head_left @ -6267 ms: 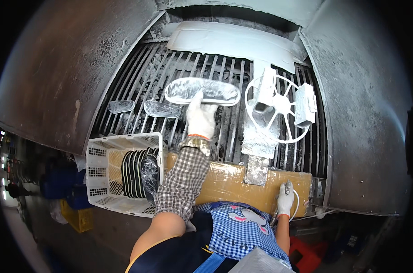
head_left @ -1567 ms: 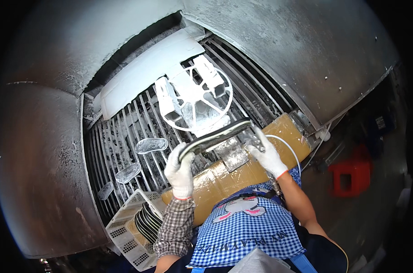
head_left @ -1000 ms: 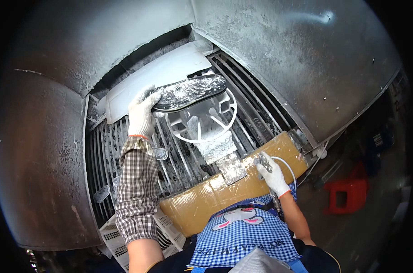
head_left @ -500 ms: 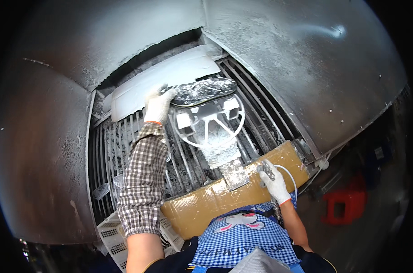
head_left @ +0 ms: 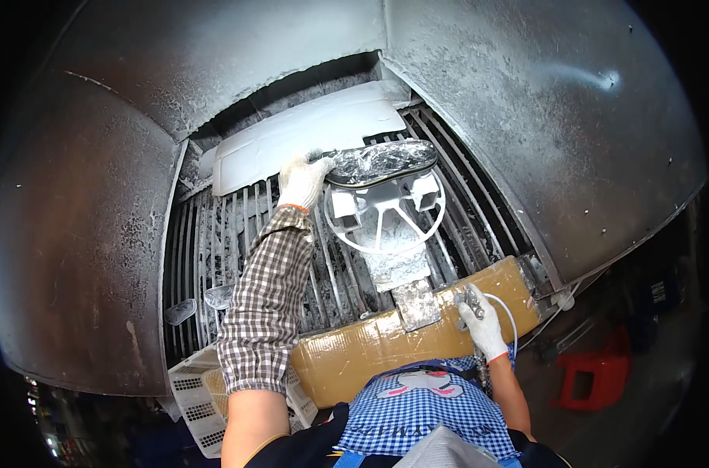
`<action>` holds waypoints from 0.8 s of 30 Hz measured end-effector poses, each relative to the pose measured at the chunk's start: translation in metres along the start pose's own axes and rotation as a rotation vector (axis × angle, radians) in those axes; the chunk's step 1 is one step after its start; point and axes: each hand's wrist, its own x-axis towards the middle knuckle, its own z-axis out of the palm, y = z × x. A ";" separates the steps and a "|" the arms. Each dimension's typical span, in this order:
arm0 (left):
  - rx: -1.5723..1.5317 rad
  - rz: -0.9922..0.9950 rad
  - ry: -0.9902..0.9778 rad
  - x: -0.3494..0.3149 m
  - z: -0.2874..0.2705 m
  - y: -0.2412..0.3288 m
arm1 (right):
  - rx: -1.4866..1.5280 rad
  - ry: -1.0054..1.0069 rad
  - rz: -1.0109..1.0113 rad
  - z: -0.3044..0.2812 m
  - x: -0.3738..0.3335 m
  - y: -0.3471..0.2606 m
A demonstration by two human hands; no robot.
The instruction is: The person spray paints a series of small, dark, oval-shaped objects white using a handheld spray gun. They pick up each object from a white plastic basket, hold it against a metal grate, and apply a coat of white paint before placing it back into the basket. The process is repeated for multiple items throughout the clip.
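Gloved in white, my left hand [head_left: 303, 181] grips the left end of a black oblong piece with rounded ends [head_left: 382, 162], its top streaked with white. The piece lies across the far side of a white spoked ring stand [head_left: 380, 232] with two blocky supports. Below the ring, a white-crusted plate [head_left: 417, 305] reaches the cardboard edge. My right hand [head_left: 483, 327], also in a white glove, is closed around a metal spray gun [head_left: 473, 302] with a thin white hose [head_left: 509, 316]. The gun is near the cardboard, apart from the black piece.
Dusty metal walls [head_left: 604, 164] enclose a slatted grate [head_left: 206, 242]. A white sheet [head_left: 307, 132] lies at the back. Brown tape-covered cardboard [head_left: 346, 351] lines the front. Clear oval pieces [head_left: 180, 312] rest at left, above a white plastic basket [head_left: 194, 398]. A red stool [head_left: 596, 374] stands at right.
The whole view has shifted, so the scene sits farther right. My left hand stays on the black piece's end, and my right hand keeps hold of the spray gun.
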 end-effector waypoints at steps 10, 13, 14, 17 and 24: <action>-0.323 -0.036 0.346 -0.047 -0.011 -0.005 | 0.038 0.036 -0.222 0.003 0.000 -0.014; -0.652 -0.257 0.457 -0.082 0.001 -0.043 | 0.066 -0.028 -0.250 0.000 -0.002 -0.064; -0.697 -0.342 0.493 -0.096 0.009 -0.056 | 0.104 -0.037 -0.278 0.002 -0.001 -0.080; -1.024 -0.579 0.323 -0.147 0.038 -0.083 | 0.336 -0.133 -0.345 0.016 0.002 -0.132; -1.364 -0.662 -0.078 -0.218 0.091 -0.051 | 0.434 -0.283 -0.503 0.060 0.014 -0.212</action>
